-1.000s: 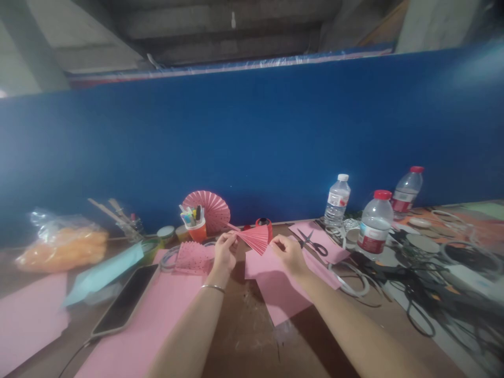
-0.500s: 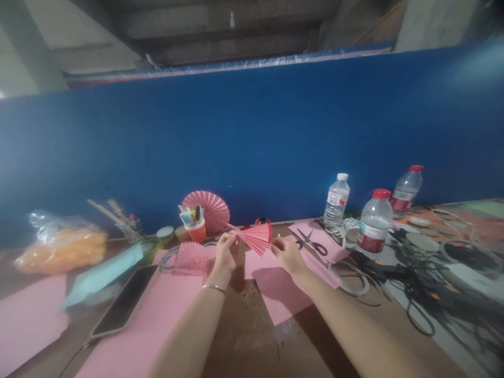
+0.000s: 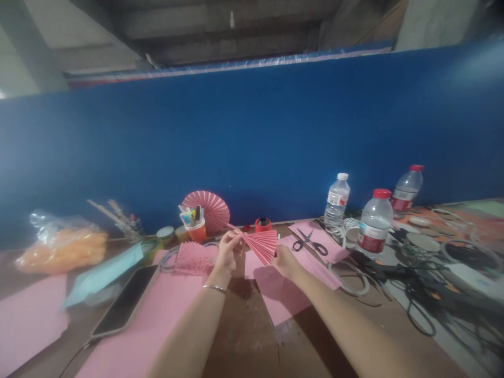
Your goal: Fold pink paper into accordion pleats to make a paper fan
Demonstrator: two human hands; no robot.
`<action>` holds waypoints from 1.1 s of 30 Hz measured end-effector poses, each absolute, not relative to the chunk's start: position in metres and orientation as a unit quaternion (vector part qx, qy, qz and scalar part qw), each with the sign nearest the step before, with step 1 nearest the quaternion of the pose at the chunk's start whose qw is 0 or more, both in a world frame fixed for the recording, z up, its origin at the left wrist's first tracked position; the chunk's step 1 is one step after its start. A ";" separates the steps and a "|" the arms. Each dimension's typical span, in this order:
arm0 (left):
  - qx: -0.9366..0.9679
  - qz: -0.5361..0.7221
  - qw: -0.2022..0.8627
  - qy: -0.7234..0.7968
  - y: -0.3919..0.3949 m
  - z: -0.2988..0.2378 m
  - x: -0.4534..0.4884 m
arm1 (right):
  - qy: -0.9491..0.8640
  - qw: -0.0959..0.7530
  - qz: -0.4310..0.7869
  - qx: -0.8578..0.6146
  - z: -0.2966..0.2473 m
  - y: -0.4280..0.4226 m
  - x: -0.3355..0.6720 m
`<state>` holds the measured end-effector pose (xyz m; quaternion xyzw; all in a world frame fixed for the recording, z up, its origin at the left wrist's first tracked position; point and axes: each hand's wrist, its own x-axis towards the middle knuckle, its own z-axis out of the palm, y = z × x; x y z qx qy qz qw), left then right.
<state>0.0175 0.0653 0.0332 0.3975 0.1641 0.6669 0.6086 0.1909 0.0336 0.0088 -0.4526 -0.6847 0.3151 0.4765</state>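
Observation:
A small pink pleated paper fan [image 3: 261, 245] is held up over the table, spread out toward the right. My left hand [image 3: 228, 253], with a bangle on its wrist, pinches the fan's narrow gathered end. At the fan's lower right corner, my right hand [image 3: 286, 262] is closed on the wide edge, its fingertips partly hidden by the pleats. Below the hands lie pink paper sheets [image 3: 281, 299]. A larger pink round pleated fan [image 3: 214, 210] stands behind a cup of pens [image 3: 196, 230]. A red tape roll [image 3: 263, 224] sits just beyond the held fan.
Black-handled scissors [image 3: 310, 242] lie open on pink paper at right. Water bottles [image 3: 373, 223] and tangled cords [image 3: 417, 299] fill the right side. On the left are a phone [image 3: 126, 302], a blue-green packet [image 3: 104, 273] and a bag of orange material [image 3: 63, 244]. A blue partition [image 3: 252, 136] rises behind.
The small fan's wide end has shifted right and down, uncovering the red tape roll. My right hand has moved slightly lower, while my left hand keeps its pinch almost in place.

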 end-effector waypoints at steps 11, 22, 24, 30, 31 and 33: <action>0.555 0.573 0.585 0.145 0.041 0.090 0.014 | -0.619 0.536 0.427 -0.384 0.032 0.028 0.188; 0.575 0.496 0.642 0.107 0.011 0.119 0.031 | -0.563 0.567 0.494 -0.344 0.053 0.017 0.181; 0.549 0.487 0.669 0.120 0.010 0.121 0.032 | -0.543 0.590 0.483 -0.351 0.057 0.017 0.187; 0.485 0.488 0.714 0.132 0.014 0.119 0.032 | -0.485 0.646 0.479 -0.344 0.064 0.020 0.199; 0.473 0.492 0.719 0.131 0.015 0.118 0.032 | -0.476 0.654 0.481 -0.339 0.064 0.020 0.200; 0.450 0.498 0.729 0.131 0.016 0.116 0.034 | -0.460 0.667 0.484 -0.329 0.064 0.021 0.201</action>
